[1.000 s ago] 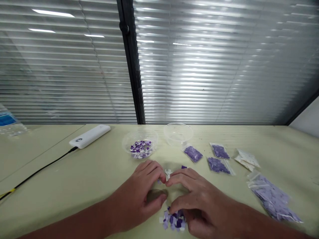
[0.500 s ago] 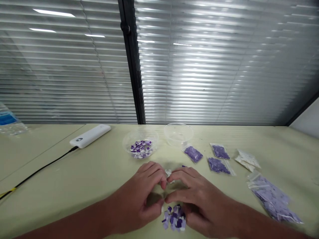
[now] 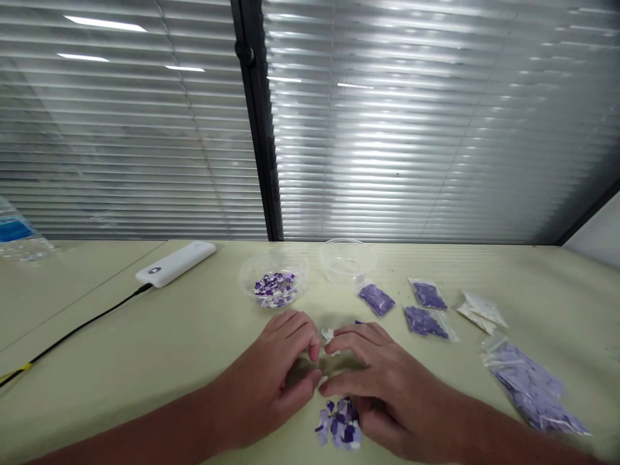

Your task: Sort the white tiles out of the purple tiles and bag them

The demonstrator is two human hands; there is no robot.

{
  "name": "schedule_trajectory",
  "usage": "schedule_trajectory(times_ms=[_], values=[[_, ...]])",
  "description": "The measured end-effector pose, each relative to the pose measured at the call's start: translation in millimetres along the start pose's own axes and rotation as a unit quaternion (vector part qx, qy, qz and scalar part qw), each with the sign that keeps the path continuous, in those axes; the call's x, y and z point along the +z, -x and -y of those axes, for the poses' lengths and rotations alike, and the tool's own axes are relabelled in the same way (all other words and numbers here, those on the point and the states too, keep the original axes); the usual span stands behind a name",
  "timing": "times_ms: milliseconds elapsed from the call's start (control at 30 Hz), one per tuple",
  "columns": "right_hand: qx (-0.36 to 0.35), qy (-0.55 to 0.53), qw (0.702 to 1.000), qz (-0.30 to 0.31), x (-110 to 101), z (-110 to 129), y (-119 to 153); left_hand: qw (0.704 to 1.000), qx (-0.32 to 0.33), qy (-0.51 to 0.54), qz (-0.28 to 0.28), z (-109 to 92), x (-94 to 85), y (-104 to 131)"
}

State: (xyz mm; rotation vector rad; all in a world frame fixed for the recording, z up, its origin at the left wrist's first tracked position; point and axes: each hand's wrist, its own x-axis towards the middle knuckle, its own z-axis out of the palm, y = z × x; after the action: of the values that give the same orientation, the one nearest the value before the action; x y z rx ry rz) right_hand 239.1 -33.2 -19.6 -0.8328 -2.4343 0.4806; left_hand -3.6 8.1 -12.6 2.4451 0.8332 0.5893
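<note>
A small heap of purple, lilac and white square pieces [image 3: 339, 424] lies on the table between my wrists. My left hand [image 3: 281, 374] is left of it, fingers curled and thumb a little apart from them, nothing visible between. My right hand [image 3: 382, 387] rests at the heap's right edge, fingers spread, index fingertip near my left thumb. Pale pieces [image 3: 328, 334] lie just beyond my fingertips, partly hidden by my right hand. Behind my hands, a clear round bowl [image 3: 247, 279] holds mixed purple and white pieces.
A second clear bowl [image 3: 347, 261] stands behind. Purple bags [image 3: 376, 299], white packets [image 3: 484, 309] and a larger lilac bag [image 3: 535, 387] lie right. At left are a white power bank [image 3: 177, 263] with a black cable [image 3: 92, 320] and a bottle [image 3: 19, 232].
My left thumb and fingers have moved slightly further apart, the fingers shifting a little left. My right hand has barely moved.
</note>
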Motion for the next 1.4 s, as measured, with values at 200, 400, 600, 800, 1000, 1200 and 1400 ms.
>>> schedule_trajectory(times_ms=[200,400,600,800,1000,1200,1400], values=[[0.052,0.026,0.996,-0.072,8,-8,8,1.0,0.007,0.002,0.023,-5,-3.3,0],[-0.027,-0.005,0.999,-0.02,-1,-2,5,1.0,0.0,0.007,0.026,-4,-2.4,0],[-0.036,-0.002,0.999,-0.005,-3,0,3,0.998,0.06,0.007,0.029,-8,-5.2,1],[-0.002,0.017,0.998,-0.061,5,-6,6,0.993,0.113,-0.023,0.027,-10,-5.4,3],[0.016,0.023,0.997,-0.071,8,-8,7,0.994,0.096,-0.05,0.02,-7,-2.7,2],[0.025,0.027,0.997,-0.075,7,-7,7,0.993,0.088,-0.071,0.025,-10,-3.9,1],[0.033,0.038,0.995,-0.081,8,-8,8,0.992,0.093,-0.084,0.034,-10,-3.7,3]])
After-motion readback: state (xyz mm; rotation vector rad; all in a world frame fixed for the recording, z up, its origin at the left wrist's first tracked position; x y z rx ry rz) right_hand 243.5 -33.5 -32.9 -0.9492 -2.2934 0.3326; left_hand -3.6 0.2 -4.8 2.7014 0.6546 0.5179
